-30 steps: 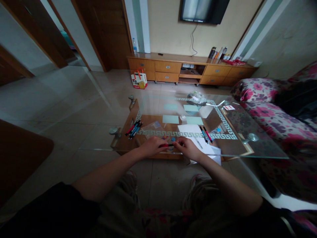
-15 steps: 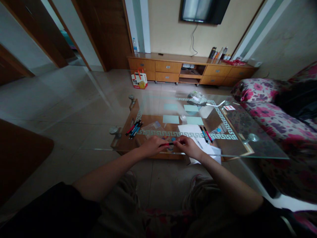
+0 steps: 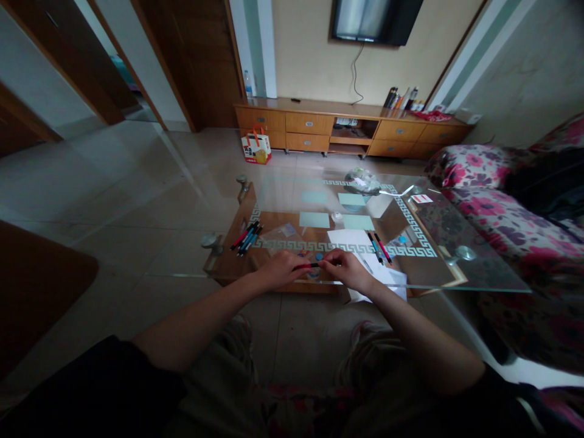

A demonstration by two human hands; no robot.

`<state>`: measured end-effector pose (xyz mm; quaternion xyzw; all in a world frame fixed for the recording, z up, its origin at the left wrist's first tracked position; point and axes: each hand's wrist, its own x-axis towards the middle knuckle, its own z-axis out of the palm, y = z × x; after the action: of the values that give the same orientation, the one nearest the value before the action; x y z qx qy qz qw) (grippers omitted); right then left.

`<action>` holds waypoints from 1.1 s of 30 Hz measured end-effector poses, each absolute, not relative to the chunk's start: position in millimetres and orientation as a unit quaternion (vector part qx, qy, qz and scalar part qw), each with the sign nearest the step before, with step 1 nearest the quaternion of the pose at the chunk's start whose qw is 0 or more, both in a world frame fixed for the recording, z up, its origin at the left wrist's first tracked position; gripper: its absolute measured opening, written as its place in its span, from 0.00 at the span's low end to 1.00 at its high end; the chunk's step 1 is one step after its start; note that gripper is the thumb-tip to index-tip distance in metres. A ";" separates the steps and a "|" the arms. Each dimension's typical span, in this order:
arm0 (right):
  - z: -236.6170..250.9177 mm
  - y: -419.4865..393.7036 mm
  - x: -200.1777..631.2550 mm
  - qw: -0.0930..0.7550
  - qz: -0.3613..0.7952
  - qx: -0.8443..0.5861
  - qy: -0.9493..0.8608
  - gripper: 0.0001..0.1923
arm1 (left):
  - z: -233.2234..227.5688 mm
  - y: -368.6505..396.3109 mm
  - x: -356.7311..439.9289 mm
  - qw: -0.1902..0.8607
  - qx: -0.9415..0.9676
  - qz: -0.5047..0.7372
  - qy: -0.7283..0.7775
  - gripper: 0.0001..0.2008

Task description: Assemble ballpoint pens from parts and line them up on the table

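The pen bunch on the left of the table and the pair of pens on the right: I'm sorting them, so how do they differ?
The pen bunch holds several pens, while the pair of pens is just two. The pen bunch lies on bare glass table, while the pair of pens lies by the white paper. The bunch leans right at the far end, the pair left. Both include red and blue pens.

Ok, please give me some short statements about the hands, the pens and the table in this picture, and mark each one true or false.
1. Both hands hold one red and black pen between them. True.
2. The left hand rests on the floor. False: it is at the near edge of the glass table.
3. A bundle of pens lies on the table to the left of the hands. True.
4. The white paper lies left of the left hand. False: it lies by the right hand.
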<state>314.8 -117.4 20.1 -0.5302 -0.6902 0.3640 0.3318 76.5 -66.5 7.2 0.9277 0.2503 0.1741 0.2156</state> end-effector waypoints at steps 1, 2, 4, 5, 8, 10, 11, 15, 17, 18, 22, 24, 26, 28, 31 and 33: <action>20.2 -117.4 314.8 0.333 0.363 -0.530 -0.690 0.17 | 7.3 -66.6 76.4 0.214 0.928 0.173 0.251 0.14; 20.4 -117.4 314.8 0.333 0.362 -0.530 -0.691 0.17 | 7.4 -66.6 76.3 0.212 0.929 0.171 0.252 0.14; 20.7 -117.5 314.7 0.335 0.362 -0.531 -0.689 0.16 | 7.5 -66.7 76.3 0.210 0.929 0.170 0.252 0.14; 20.7 -117.5 314.7 0.337 0.364 -0.531 -0.687 0.16 | 7.5 -66.8 76.3 0.209 0.929 0.171 0.252 0.14; 20.4 -117.4 314.7 0.340 0.369 -0.527 -0.686 0.14 | 7.6 -67.0 76.2 0.207 0.929 0.174 0.251 0.14; 20.3 -117.4 314.8 0.344 0.365 -0.527 -0.686 0.13 | 7.8 -67.1 76.2 0.207 0.929 0.174 0.251 0.14; 20.5 -117.5 314.9 0.346 0.362 -0.528 -0.686 0.13 | 7.8 -67.1 76.3 0.208 0.929 0.174 0.251 0.14; 23.4 -119.0 314.9 0.359 0.356 -0.531 -0.680 0.12 | 7.6 -67.1 76.8 0.209 0.928 0.176 0.253 0.14; 25.1 -119.7 315.3 0.359 0.364 -0.531 -0.676 0.11 | 8.3 -67.3 77.1 0.209 0.928 0.174 0.255 0.14; 25.8 -119.9 315.6 0.359 0.371 -0.532 -0.672 0.10 | 9.1 -67.5 77.2 0.209 0.928 0.172 0.256 0.14; 25.1 -119.3 317.3 0.359 0.402 -0.542 -0.644 0.12 | 14.0 -68.6 76.8 0.217 0.926 0.167 0.262 0.14; 23.4 -118.8 317.2 0.367 0.419 -0.549 -0.624 0.14 | 16.2 -69.2 76.4 0.222 0.922 0.170 0.267 0.14; 22.5 -118.4 315.9 0.381 0.441 -0.550 -0.598 0.16 | 17.5 -69.9 76.0 0.224 0.919 0.173 0.276 0.14; 23.6 -118.1 314.5 0.397 0.468 -0.539 -0.576 0.17 | 18.2 -70.4 75.9 0.222 0.916 0.174 0.284 0.14; 28.4 -115.9 317.4 0.423 0.495 -0.535 -0.538 0.19 | 18.9 -70.8 75.9 0.218 0.911 0.177 0.303 0.15; 30.5 -112.1 326.0 0.448 0.489 -0.558 -0.498 0.21 | 19.3 -70.5 75.7 0.217 0.903 0.182 0.322 0.15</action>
<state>326.0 -112.1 30.5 -0.5580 -0.4984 0.4891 0.4483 75.7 -70.5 19.3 0.9032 0.3224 0.1822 0.2171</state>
